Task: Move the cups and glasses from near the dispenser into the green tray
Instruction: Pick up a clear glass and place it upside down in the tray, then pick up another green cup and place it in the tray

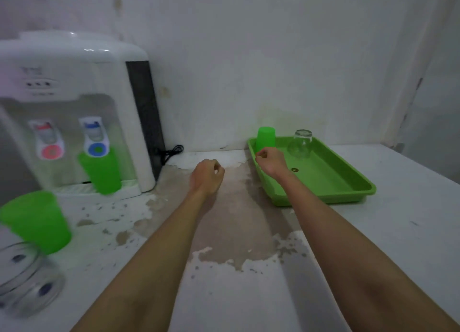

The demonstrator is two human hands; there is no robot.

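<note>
Head view shows the job partly done: inside the shallow green plastic tray [331,182], at its far end, stand an upside-down green plastic cup [265,139] and, just beside it, an inverted clear round glass [300,144], while the rest of the tray floor is bare apart from a small round drain fitting. Left to move, as far as can be seen, are three pieces near the white tabletop water dispenser [74,112]: a translucent green plastic cup [100,170] sitting on the drip ledge under the blue tap, a second green plastic cup [37,219] inverted on the white, paint-worn desk [410,219] in front of the machine, and a clear glass with dark blue dots [23,277] just beside it at the lower left, blurred. I judge roughly two of five items placed, so more than half remains. Left hand [206,176] hovers over the bare desk between dispenser and tray, its grip loosely curled with fingertips drawn together, and it holds nothing. Right hand [271,161] hangs over the near-left corner of the tray, just in front of the upturned cup; its grip is likewise curled in, thumb against the fingers, empty. Whether it brushes the cup or the tray rim cannot be told.
</note>
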